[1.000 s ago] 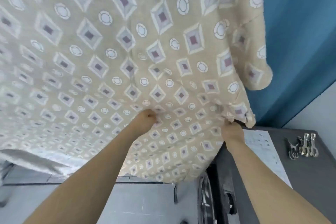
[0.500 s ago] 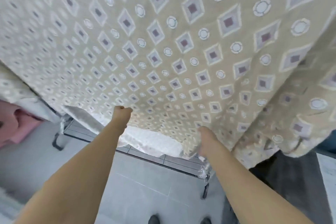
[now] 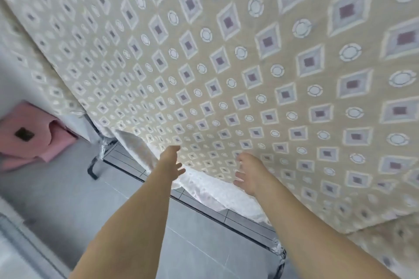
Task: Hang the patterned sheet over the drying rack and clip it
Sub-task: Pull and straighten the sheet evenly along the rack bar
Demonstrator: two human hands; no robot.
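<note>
**Sheet let go over the rack**

The beige patterned sheet with diamond and ring motifs (image 3: pixel 226 63) is seen spread wide above and ahead, filling most of the view, with its pale underside (image 3: pixel 204 186) turned out along the lower edge. Half a second ago that edge was pinched in both fists; now it has been released. The left hand (image 3: pixel 171 163) and the right hand (image 3: pixel 248 172) are held with fingers spread, just below the cloth, and nothing is grasped by either.

The thin black metal frame of the drying rack (image 3: pixel 244 214) is visible beneath the fabric, and the sheet appears to be draped across it, though the contact at the top is hidden. A pink cloth (image 3: pixel 34 133) lies at the left. The hanging step is judged nearly done; the clipping is not yet begun, and no clips are in view.
</note>
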